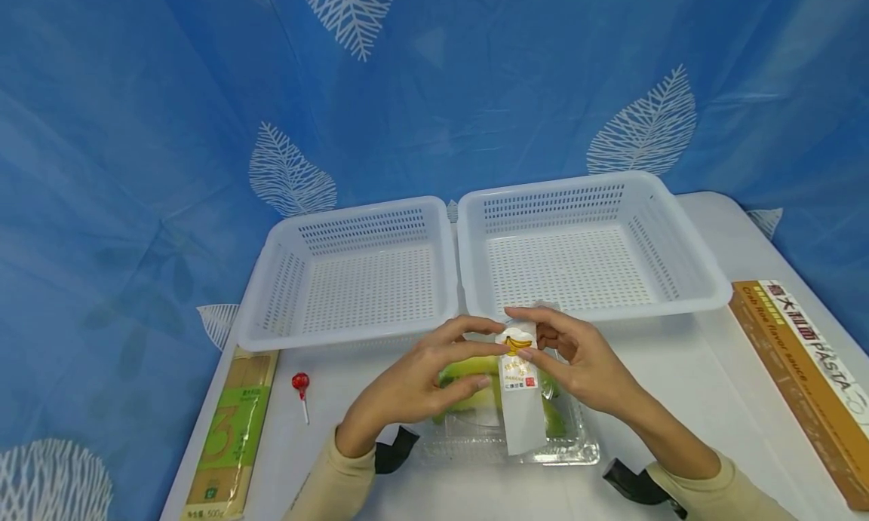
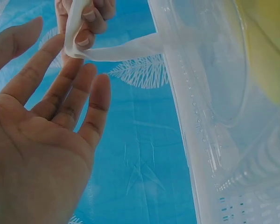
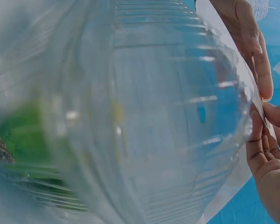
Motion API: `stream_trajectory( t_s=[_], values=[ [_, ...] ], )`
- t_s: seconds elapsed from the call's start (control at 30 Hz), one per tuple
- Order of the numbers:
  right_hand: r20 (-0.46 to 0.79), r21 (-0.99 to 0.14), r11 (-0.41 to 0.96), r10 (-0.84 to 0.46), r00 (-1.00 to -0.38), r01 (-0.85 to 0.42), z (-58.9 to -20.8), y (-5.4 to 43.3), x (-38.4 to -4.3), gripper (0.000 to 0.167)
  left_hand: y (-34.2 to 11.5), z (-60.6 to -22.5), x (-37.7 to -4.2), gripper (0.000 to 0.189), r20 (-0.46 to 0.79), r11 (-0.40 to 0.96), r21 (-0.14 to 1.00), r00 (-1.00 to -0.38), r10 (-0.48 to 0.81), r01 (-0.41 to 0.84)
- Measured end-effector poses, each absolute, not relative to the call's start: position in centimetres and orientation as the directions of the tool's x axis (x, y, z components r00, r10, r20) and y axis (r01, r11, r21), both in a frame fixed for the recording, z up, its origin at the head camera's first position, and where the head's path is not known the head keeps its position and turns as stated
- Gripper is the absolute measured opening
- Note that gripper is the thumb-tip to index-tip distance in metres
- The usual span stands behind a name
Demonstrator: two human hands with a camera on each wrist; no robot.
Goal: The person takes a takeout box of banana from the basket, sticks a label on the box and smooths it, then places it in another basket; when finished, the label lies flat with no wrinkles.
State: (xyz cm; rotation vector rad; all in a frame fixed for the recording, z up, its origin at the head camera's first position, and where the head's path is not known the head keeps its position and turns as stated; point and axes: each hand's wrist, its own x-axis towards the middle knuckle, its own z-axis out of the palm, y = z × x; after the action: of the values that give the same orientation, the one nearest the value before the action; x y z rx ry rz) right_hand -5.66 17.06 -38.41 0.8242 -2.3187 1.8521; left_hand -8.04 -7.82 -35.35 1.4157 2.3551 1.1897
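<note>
A clear plastic box (image 1: 580, 447) lies on the table in front of me, with green-yellow fruit (image 1: 468, 368) inside. Across its lid runs a white paper band (image 1: 526, 424) printed with bananas and lettering. My right hand (image 1: 592, 361) pinches the far end of this band between thumb and fingers, above the box. From the left, my left hand (image 1: 416, 372) reaches over the lid, its fingers spread and its index fingertip at the band. In the left wrist view the band (image 2: 126, 50) stands away from the box as a loop, and the left palm (image 2: 42, 149) shows nothing gripped.
Two white perforated baskets (image 1: 253, 332) (image 1: 706, 298) stand side by side behind the box. On the left lie a noodle pack (image 1: 231, 423) with a green label and a red lollipop (image 1: 300, 382). A long brown pasta box (image 1: 801, 385) lies at right. Blue cloth (image 1: 475, 91) hangs behind the table.
</note>
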Motion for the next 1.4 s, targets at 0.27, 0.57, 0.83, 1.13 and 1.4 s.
stream_trajectory(
  t_s=[0.27, 0.57, 0.83, 1.13, 1.4],
  values=[
    [0.379, -0.883, 0.137, -0.353, -0.855, -0.449, -38.5, 17.1, -5.7, 0.046, -7.8, -35.5, -8.1, 0.038, 0.3, 0.213, 0.665, -0.517, 0.802, 0.716],
    [0.384, -0.886, 0.111, -0.366, -0.848, -0.449, -38.7, 17.0, -5.6, 0.052, -7.7, -35.7, -8.0, 0.04, 0.289, 0.234, 0.671, -0.539, 0.791, 0.703],
    [0.363, -0.907, 0.032, -0.449, -0.817, -0.421, -38.8, 17.1, -5.7, 0.066, -7.8, -35.9, -8.2, 0.046, 0.327, 0.183, 0.678, -0.515, 0.792, 0.712],
    [0.299, -0.917, 0.102, -0.465, -0.833, -0.386, -39.2, 17.5, -5.3, 0.076, -8.1, -36.1, -8.6, 0.051, 0.364, 0.069, 0.76, -0.511, 0.779, 0.646],
    [0.278, -0.914, 0.153, -0.44, -0.854, -0.376, -39.4, 17.7, -5.1, 0.072, -8.3, -36.0, -8.3, 0.051, 0.4, -0.067, 0.843, -0.538, 0.742, 0.534]
  ],
)
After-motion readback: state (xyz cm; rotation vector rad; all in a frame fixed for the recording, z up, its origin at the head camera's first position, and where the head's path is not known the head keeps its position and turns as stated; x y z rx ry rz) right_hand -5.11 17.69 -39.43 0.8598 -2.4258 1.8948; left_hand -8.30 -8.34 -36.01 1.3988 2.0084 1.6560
